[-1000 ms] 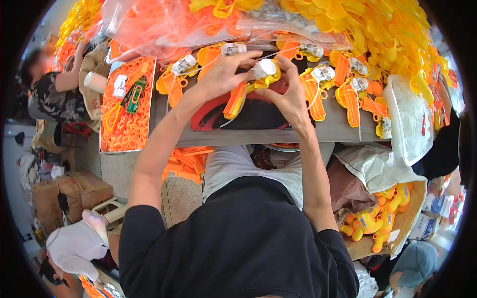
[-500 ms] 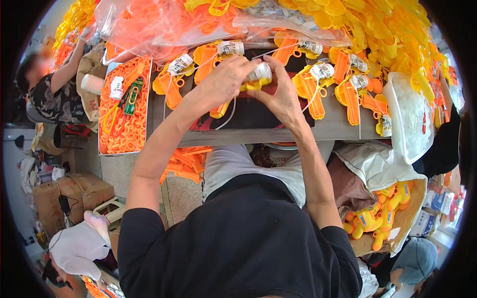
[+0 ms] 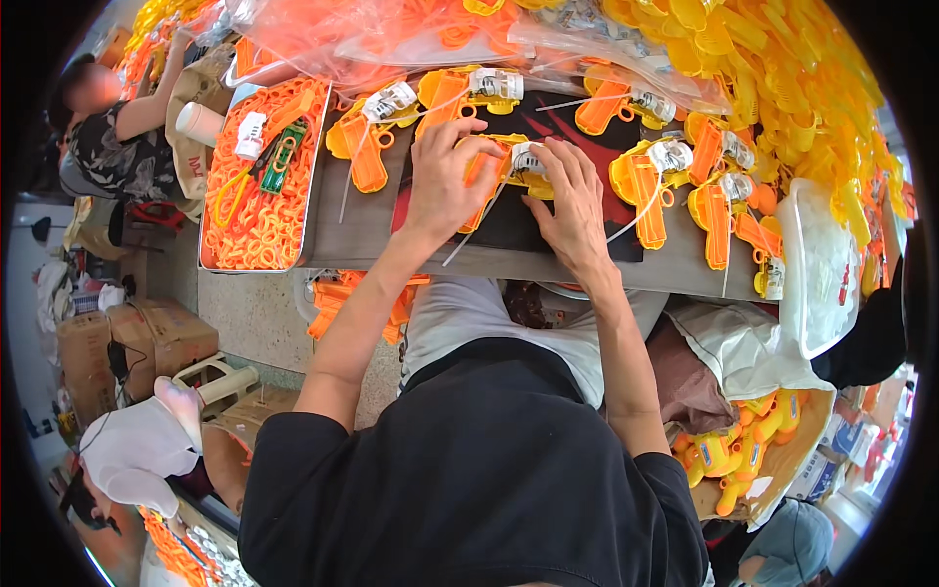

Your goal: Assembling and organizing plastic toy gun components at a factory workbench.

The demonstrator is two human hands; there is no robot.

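A toy gun half [image 3: 529, 159] in yellow and orange, with a clear and white part at one end, lies on the black mat [image 3: 518, 230] in front of me. My left hand [image 3: 445, 186] curls its fingers over the orange handle side. From the other side, my right hand [image 3: 572, 205] has its fingertips on the clear end, with the thumb bent beneath. The fingers hide much of the toy. A thin white tube [image 3: 479, 223] slants down from it. More toy gun halves with tubes lie along both sides, such as an orange one [image 3: 367, 161] at left and another [image 3: 646, 201] at right.
A tray [image 3: 311, 220] of small orange parts stands at left, with green-handled snips [image 3: 284, 157] on top. A white bin [image 3: 817, 333] stands at right. Yellow shells [image 3: 743, 78] heap at the back, beside bagged orange parts [image 3: 391, 44]. An open sack [image 3: 724, 352] is below right.
My hands have lowered the yellow piece with its clear end onto the mat and moved farther apart. The view has shifted, so the table sits slightly to the right.
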